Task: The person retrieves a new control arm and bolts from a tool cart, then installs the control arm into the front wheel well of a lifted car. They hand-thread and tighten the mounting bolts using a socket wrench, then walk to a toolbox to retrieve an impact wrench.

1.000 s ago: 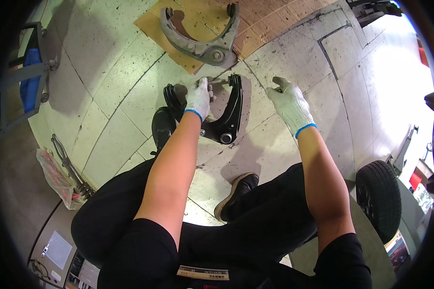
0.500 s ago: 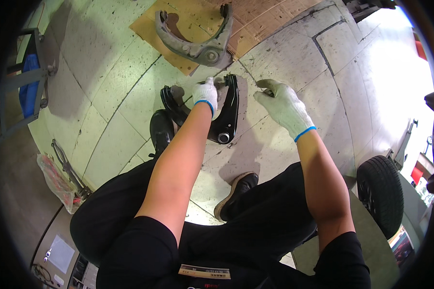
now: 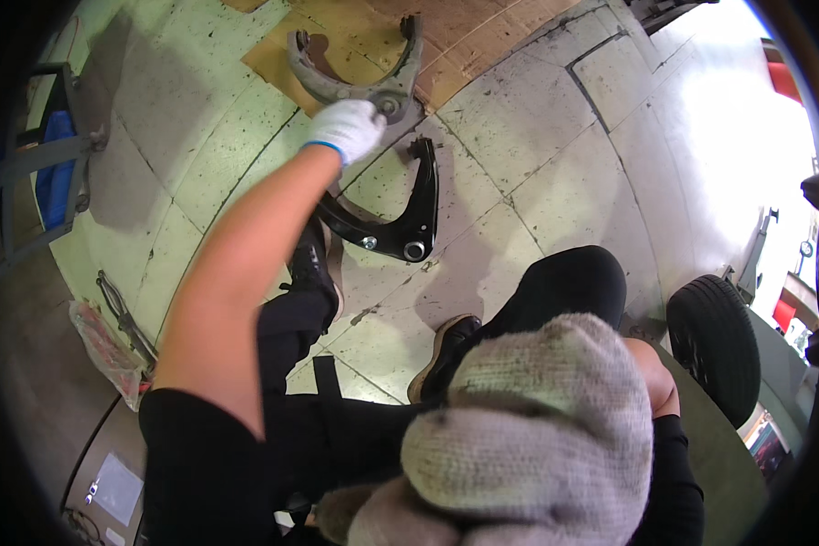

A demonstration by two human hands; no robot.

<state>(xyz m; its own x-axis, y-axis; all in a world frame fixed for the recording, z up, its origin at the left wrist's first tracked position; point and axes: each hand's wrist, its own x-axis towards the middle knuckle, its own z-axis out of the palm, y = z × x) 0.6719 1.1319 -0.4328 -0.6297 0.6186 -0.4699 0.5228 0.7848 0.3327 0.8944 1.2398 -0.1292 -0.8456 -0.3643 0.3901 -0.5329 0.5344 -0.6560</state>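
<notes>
The gloved left hand (image 3: 344, 129) reaches out with fingers curled down at the rounded joint end of the worn grey metal forked control arm (image 3: 355, 71), which lies on a brown cardboard sheet (image 3: 482, 36) on the tiled floor (image 3: 555, 164). Whether it actually grips cannot be told. A firm hold near that joint would lift it best. Just below lies a black V-shaped control arm (image 3: 400, 223), apart. The gloved right hand (image 3: 528, 437) is raised close to the camera, loosely curled, holding nothing visible.

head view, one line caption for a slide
Gloved left hand reaches to a grey control arm; black control arm lies nearer; right hand fills the foreground.
</notes>
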